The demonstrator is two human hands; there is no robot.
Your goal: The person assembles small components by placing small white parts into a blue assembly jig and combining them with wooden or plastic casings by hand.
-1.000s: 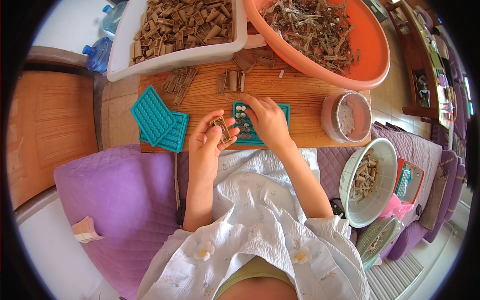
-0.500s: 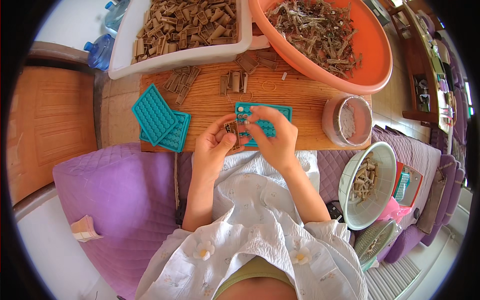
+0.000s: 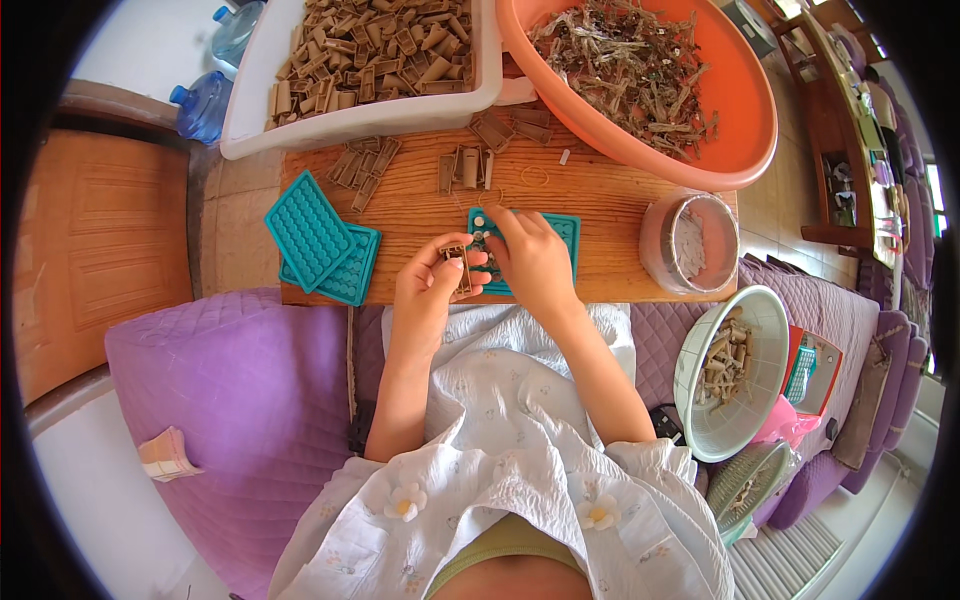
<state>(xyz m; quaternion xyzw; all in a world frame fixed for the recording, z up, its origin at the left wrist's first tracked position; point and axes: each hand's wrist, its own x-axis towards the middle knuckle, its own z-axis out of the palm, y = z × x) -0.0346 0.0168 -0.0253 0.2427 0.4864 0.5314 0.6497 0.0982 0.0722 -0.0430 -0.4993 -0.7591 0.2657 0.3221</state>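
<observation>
My left hand (image 3: pixel 421 300) holds a small tan plastic casing (image 3: pixel 457 262) upright, its open side showing, with the thumb pressed against it. My right hand (image 3: pixel 535 262) reaches over the left part of a teal dimpled tray (image 3: pixel 565 230), fingertips bent together and pointing down. What those fingers grip, if anything, is hidden. A few small round pale pieces (image 3: pixel 479 222) sit in the tray's left-hand hollows, just beside the right fingertips.
On the wooden table (image 3: pixel 420 215) lie two stacked teal trays (image 3: pixel 308 232), loose tan casings (image 3: pixel 467 166) and a pink tub (image 3: pixel 690 245). Behind are a white bin (image 3: pixel 360 128) of casings and an orange basin (image 3: pixel 745 110) of clear scraps. A pale basket (image 3: pixel 765 370) stands right.
My right hand has moved from beside the casing forward onto the tray, its fingertips now lower among the round pieces. The left hand still holds the casing, turned slightly more upright.
</observation>
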